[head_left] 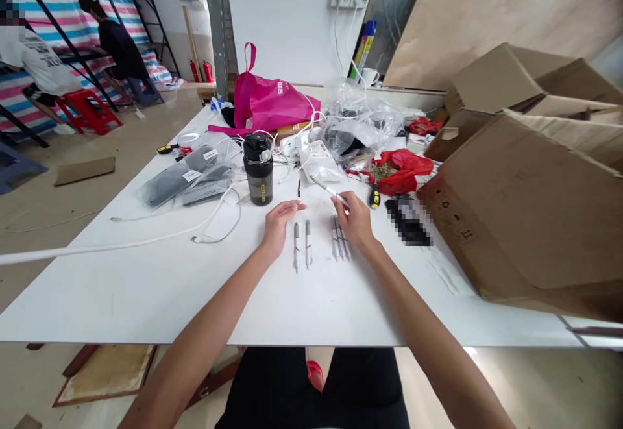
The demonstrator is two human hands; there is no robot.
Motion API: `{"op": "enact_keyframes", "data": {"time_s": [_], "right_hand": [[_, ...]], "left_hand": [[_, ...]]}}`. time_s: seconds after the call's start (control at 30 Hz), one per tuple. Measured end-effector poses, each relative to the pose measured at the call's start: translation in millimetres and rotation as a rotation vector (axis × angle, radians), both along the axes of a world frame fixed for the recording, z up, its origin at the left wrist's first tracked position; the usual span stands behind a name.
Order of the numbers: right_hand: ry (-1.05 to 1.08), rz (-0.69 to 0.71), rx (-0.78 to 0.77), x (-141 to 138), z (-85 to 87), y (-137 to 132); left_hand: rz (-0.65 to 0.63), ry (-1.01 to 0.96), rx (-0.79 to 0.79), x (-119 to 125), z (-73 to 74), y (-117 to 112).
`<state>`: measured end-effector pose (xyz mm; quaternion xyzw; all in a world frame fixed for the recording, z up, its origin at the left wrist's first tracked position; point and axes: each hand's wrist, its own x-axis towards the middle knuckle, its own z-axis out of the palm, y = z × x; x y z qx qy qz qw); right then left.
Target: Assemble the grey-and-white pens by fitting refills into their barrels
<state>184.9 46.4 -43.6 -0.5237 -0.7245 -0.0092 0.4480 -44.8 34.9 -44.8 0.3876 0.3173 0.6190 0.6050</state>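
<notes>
- Pens (296, 247) are laid on the white desk (146, 293) in front of the person: two lie side by side, just left of a bunch of three (339, 239) partly covered by the right hand.
- Right grip (354, 219) is closed on a sixth pen (327, 189), which is pinched near one end and points up the desk; the exact hold is partly hidden.
- Left grip (280, 224) is open, palm down, with nothing held, its fingers just above the pair of pens.
- Five pens are seen set down and one is held; a small dark piece (298, 187) is left lying further up the desk, between the hands.
- Black bottle (257, 169), screwdriver (374, 194), red bag (402, 171), pink bag (272, 106), plastic-wrapped packs (185, 174) and white cable (146, 241) are placed beyond and beside them.
- Cardboard boxes (516, 208) are stacked at the right; a co-worker (119, 46) is seated in the background.
</notes>
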Motion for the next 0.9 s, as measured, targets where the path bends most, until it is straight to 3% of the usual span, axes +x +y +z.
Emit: {"op": "enact_keyframes", "data": {"time_s": [0.2, 0.57, 0.9], "right_hand": [[-0.095, 0.073, -0.093, 4.8, -16.0, -9.8], [-0.133, 0.249, -0.177, -0.6, -6.9, -20.2], [-0.196, 0.289, -0.244, -12.3, -9.3, -25.3]], "left_hand": [[-0.007, 0.0, -0.023, 0.2, -1.3, 0.5], [-0.145, -0.053, -0.021, 8.2, 3.5, -6.5], [0.077, 0.084, -0.021, 4.7, 5.3, -8.3]]}}
